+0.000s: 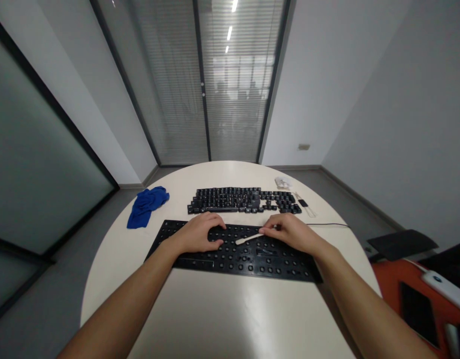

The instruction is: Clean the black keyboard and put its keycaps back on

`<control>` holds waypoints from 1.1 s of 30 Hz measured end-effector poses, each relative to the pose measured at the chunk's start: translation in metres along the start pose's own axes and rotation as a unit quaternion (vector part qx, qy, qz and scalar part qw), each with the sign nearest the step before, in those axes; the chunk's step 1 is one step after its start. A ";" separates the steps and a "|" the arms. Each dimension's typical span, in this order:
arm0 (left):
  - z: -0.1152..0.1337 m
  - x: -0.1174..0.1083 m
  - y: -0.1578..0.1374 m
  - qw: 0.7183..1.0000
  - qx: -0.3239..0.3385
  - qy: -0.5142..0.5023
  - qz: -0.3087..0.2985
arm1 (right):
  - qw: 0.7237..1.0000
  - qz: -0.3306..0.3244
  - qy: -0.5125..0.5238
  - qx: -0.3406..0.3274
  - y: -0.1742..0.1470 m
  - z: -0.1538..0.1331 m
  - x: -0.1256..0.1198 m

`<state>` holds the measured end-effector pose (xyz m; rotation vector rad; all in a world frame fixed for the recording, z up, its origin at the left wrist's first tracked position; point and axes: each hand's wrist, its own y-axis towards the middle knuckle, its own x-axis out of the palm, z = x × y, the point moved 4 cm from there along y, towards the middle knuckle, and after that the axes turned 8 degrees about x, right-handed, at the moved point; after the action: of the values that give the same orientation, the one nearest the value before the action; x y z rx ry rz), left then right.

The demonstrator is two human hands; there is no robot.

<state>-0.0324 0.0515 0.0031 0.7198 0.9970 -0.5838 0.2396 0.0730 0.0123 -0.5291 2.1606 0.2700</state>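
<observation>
Right hand (290, 233) closed, thumb & fingertips pinching a pale stick (249, 238); its flat end points L over mid keyboard base (260, 266), can't tell if tip touches. Left hand (200, 234) part-open, thumb apart from fingers, resting on base L of stick. Keyboard base is black, keycaps off, rows of posts showing, lying on pale tabletop (222, 314) b/w the forearms & the loose keycaps (226, 198). Those sit just beyond it, approx in kbd layout. Crumpled blue cloth (146, 202) far L. R of keycaps: wire tool (303, 203) w/ dark middle, plus whitish plastic bag (283, 183) nr far edge. Thin dark cable (327, 224) runs R from behind right hand. Off tabletop, R side: orange seat (389, 279) w/ dark flat slab (419, 311) & white block (445, 289) on it.
</observation>
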 end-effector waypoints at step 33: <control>-0.003 0.002 -0.002 1.000 0.001 -0.005 0.004 | 0.999 -0.021 -0.003 0.025 0.000 0.019 -0.007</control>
<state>-0.0349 0.0524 -0.0005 0.7222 0.9835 -0.5812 0.2572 0.0825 0.0066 -0.5440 2.1410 0.1925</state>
